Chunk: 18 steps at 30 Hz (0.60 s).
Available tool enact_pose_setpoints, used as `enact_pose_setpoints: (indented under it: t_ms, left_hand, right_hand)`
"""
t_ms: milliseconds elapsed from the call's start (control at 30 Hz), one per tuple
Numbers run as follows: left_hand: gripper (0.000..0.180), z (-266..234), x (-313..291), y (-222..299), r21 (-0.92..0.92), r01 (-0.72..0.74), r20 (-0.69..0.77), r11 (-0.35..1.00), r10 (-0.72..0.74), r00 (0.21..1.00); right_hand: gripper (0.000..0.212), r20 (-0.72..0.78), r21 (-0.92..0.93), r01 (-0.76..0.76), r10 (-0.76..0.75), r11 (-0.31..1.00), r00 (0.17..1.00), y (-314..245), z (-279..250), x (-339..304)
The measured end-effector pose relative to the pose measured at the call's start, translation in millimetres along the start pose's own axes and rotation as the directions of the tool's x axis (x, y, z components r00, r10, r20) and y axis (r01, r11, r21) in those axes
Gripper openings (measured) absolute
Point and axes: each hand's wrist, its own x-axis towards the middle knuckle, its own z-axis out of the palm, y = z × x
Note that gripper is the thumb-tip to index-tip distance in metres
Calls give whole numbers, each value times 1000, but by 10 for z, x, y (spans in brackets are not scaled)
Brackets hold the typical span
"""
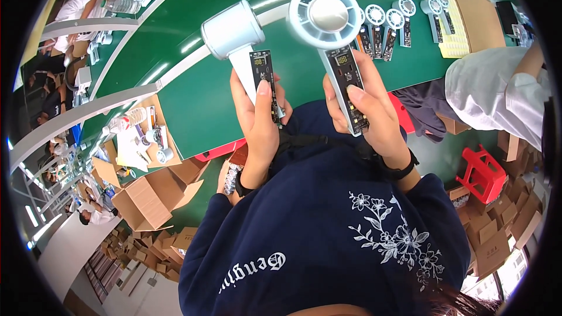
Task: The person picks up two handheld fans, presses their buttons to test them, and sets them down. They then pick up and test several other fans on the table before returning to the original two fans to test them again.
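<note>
My left hand (260, 114) grips a light-blue handheld fan (233, 32) by its handle, the round head turned sideways. Along that handle a black circuit board (264, 79) with a small lit display is exposed, and my thumb presses on it. In my right hand (372, 105) is a second handheld fan (325, 14), its grille and silver centre facing me. This one's handle also bears a bare black circuit board (345, 76) with a lit display, my thumb lying over its side. Both fans are held up over the green table (202, 111).
More handheld fans (383, 26) lie at the back right, some by a yellow tray (454, 41). A person in a white shirt (494, 85) sits at the right, near a red stool (483, 174). Open cardboard boxes (153, 199) and a plastic bottle (126, 120) are at the left.
</note>
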Motion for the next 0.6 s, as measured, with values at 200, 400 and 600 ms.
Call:
enact_pose_setpoints:
  t_ms: [200,400,600]
  left_hand:
    - [56,136,-82,26,13,-103,-21,995,103,994]
    - [57,217,-143,51,0,-140,-22,990,140,990]
    - [58,224,-142,4,107,-199,-38,974,204,978]
  right_hand:
    - [43,-30,-35,29,-30,999,999,56,19,-11]
    - [52,-38,-147,12,-17,989,999,118,33,12]
    - [51,-62,-170,0,-11,985,998,150,67,-2]
